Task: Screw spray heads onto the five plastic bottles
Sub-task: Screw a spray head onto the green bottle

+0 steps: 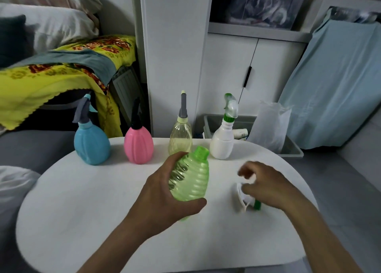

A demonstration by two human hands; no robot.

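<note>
Holding the green ribbed bottle [190,175] in the left hand [165,192], fingers wrapped round the body, thumb across the base, lifted off the white table [103,221]. Neck is open and pointing up and away, tilted slightly toward the right hand. The last spray head [246,200], white with a green collar, is lying on the table directly under the right hand [266,187], so the right is the nearer one by far. Right fingers are curling loosely over it, blurred; can't tell whether they're actually pinching it yet. The head's long axis looks to be running roughly front-to-back, collar end nearest the person. Beyond both hands, the blue [91,144], pink [138,145], clear yellow [181,138] and white [222,141] bottles are standing in a row with heads already on. My read: four done, one left; next move means bringing the collar leftward to that open neck and lining it up square.
</note>
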